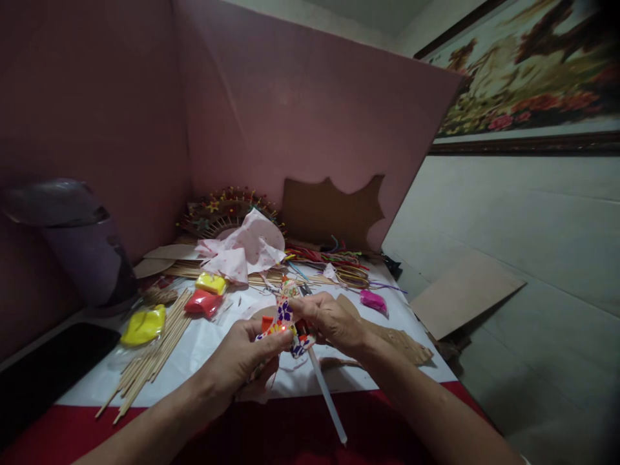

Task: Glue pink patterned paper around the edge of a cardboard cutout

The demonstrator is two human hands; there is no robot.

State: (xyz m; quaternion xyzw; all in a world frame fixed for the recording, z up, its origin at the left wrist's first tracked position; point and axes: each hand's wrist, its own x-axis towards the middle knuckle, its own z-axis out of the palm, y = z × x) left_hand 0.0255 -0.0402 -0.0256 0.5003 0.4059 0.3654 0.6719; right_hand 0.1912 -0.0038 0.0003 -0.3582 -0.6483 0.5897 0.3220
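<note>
A piece of white floral-print fabric (284, 312) with purple, orange and red flowers is pinched between both hands above the front of the table. My left hand (242, 356) is closed on its lower left side, thumb on top. From the right, my right hand (329, 316) grips its edge with thumb and fingers. Just below them a translucent glue stick (328, 395) slants down past the table's front edge. Its upper end is hidden by the fabric and hand, where a dark object shows only in part. A bit of orange (267, 322) shows by my left fingertips.
Thin wooden sticks (155, 352), yellow (143, 325) and red (203, 302) packets lie left, near a bin (90, 258). Pink cloth (247, 248), coloured cords (329, 255) and jagged cardboard (332, 210) are behind. A magenta packet (374, 301) and torn cardboard (397, 339) lie right.
</note>
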